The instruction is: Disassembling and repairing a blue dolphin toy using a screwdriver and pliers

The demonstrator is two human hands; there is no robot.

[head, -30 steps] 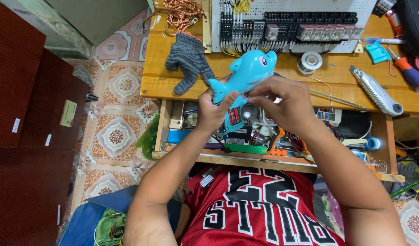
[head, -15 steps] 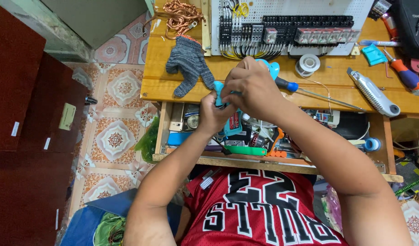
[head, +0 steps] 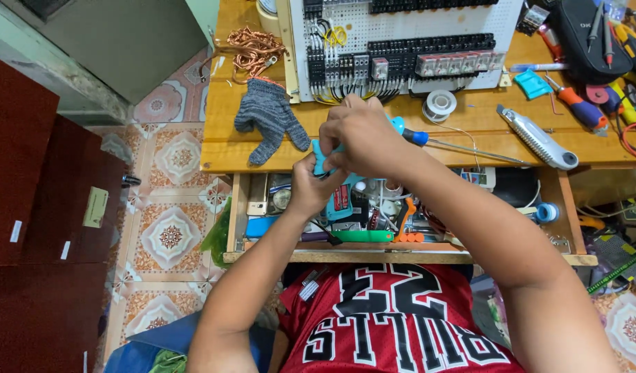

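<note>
We hold a blue toy (head: 323, 157) over the front edge of the bench (head: 221, 148), above the open drawer (head: 238, 207). Our left hand (head: 311, 190) comes up from below, fingers closed on the toy's lower end. Our right hand (head: 363, 135) curls over the top and covers most of it, so only slivers of light blue plastic show at the left and behind the knuckles; we cannot tell what the right fingertips do underneath.

A screwdriver (head: 463, 145) with a blue handle lies on the bench just beside the right wrist, its shaft pointing right. Further right lies a grey utility knife (head: 537, 138), and a small solder reel (head: 441, 104) sits behind the screwdriver. A grey knit glove (head: 269, 117) lies left of our hands, with a tangle of copper wire (head: 252, 48) behind it. A white panel (head: 401, 41) of wired terminal blocks stands at the back of the bench. The drawer is crowded with tools and small parts.
</note>
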